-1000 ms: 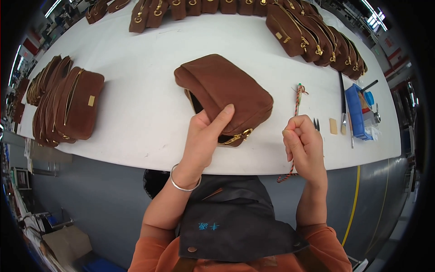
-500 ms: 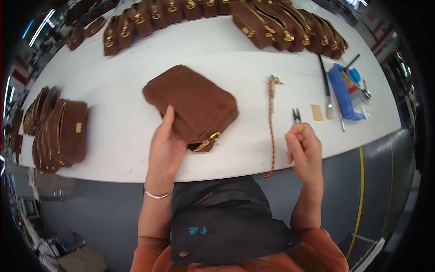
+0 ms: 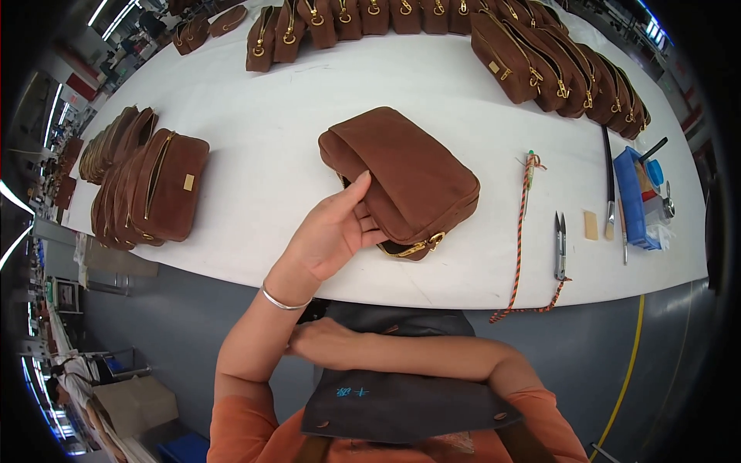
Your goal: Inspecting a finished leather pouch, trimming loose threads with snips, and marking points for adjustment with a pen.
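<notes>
A brown zip bag [image 3: 409, 174] lies tilted on the white table, its gold zip and ring hardware toward me. My left hand [image 3: 343, 224] grips its left side, thumb up along the edge and fingers curled against the panel. My right hand [image 3: 324, 343] is closed and crosses in front of my apron, just below my left forearm. Whatever its fingers may hold is hidden. Thread snips [image 3: 560, 245] lie at the right, tied to an orange and black cord [image 3: 519, 258].
More brown bags [image 3: 174, 185] stand at the left, and others [image 3: 556, 65] line the far side. At the right are a blue tray [image 3: 634, 202] of small items, a brush [image 3: 609, 185] and a tan block [image 3: 590, 225]. The white table [image 3: 255, 154] curves toward me.
My right hand has left the snips' side and swung left across my body, under my left forearm. My left hand still holds the bag. The whole view has shifted, so things appear farther right.
</notes>
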`<state>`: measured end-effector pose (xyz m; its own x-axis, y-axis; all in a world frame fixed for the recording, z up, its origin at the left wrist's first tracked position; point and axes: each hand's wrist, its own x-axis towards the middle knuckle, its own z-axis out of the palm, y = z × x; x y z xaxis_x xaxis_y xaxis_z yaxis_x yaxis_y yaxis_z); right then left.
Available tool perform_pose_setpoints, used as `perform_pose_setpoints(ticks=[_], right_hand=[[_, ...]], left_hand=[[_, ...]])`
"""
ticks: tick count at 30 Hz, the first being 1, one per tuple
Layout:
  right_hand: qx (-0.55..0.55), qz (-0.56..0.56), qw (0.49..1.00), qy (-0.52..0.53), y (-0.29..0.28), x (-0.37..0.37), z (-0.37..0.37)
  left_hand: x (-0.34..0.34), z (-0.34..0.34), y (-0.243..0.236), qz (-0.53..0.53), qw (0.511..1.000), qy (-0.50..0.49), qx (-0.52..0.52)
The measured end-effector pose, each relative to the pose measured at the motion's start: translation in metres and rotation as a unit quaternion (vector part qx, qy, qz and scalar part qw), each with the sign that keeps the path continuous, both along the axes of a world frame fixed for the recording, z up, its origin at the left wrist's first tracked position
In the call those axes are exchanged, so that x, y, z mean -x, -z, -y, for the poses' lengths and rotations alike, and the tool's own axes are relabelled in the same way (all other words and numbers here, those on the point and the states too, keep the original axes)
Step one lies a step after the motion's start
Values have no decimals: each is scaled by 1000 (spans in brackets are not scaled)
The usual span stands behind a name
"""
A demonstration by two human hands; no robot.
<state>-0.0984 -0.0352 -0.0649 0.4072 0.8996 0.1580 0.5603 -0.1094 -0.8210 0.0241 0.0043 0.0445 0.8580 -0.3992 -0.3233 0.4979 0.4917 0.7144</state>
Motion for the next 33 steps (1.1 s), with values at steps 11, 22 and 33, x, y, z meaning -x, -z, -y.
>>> perform_pose_setpoints(ticks=[11,22,33], right_hand=[[-154,101,983,21,30,26,-26],[-15,23,998,-62,36,25,-5],[50,-14,997,-59,-17,-7,30]], left_hand=[[13,5,5,88,961,-57,-256],[30,13,10,354,777,-177,-490],[42,-68,11,311,754,-259,-518]])
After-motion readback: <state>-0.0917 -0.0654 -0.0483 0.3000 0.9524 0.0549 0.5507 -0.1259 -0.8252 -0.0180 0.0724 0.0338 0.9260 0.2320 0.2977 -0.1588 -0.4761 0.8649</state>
